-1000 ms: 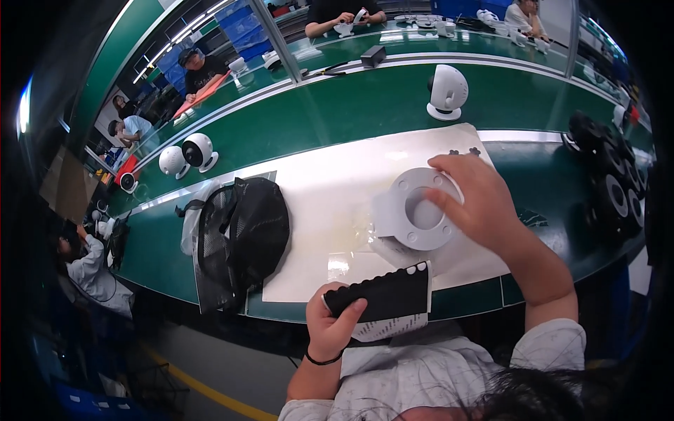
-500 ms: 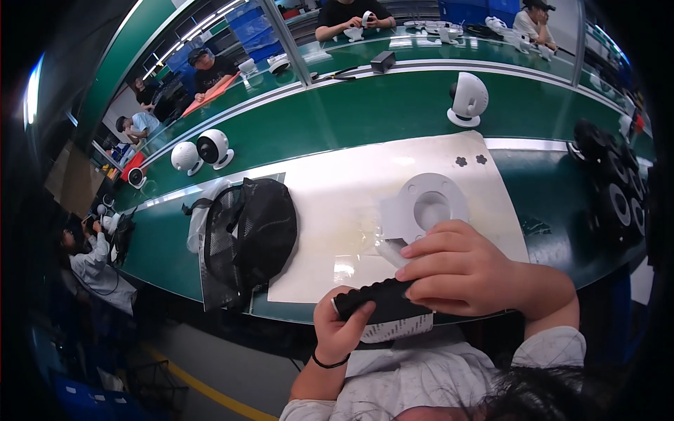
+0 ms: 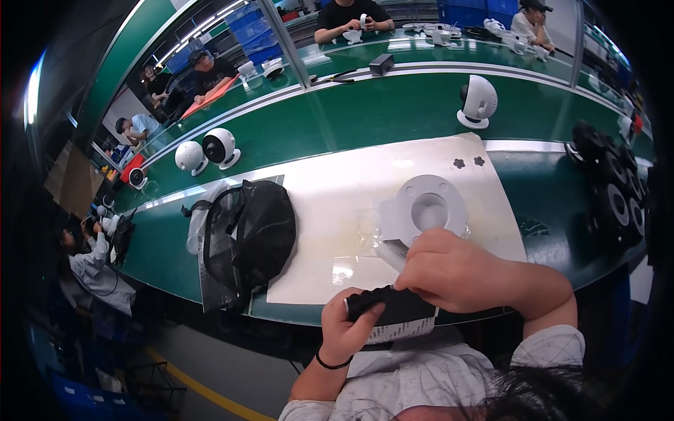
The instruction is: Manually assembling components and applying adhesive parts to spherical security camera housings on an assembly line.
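Gripping a black-and-white box [image 3: 393,314] from below, the left hand [image 3: 345,331] steadies it while the right hand [image 3: 456,270] clasps its top.

A factory assembly hall: long green counter [image 3: 365,112] runs in rows, with other workers seated along the far lines. Round white camera units [image 3: 477,102] stand along it, blue crates [image 3: 253,35] are stacked behind, and a white work mat [image 3: 337,203] marks this station.
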Demonstrator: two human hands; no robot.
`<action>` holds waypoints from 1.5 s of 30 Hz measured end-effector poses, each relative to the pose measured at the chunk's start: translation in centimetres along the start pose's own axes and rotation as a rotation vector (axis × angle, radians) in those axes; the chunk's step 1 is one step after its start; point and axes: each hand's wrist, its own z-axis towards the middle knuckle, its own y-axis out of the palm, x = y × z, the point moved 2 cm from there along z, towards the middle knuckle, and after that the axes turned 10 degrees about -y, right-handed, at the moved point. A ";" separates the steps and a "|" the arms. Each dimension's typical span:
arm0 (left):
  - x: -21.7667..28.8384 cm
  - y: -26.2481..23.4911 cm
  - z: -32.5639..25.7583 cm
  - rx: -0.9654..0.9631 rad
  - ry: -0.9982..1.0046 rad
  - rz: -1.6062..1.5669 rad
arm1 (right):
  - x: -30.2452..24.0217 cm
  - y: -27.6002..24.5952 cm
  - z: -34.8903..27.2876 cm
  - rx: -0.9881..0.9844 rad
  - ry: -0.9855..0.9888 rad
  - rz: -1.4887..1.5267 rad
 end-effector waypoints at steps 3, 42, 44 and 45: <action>-0.4 0.2 -0.1 -0.013 -0.160 -0.201 | -0.3 -0.1 0.0 0.032 -0.119 0.016; -1.2 2.5 2.6 -0.215 0.254 0.064 | 6.8 -3.3 -1.3 0.581 0.359 0.289; -1.3 2.7 2.8 -0.239 0.267 0.065 | 6.7 -3.8 -1.3 0.582 0.371 0.278; -1.2 2.6 2.8 -0.238 0.265 0.066 | 6.5 -4.1 -1.2 0.535 0.413 0.277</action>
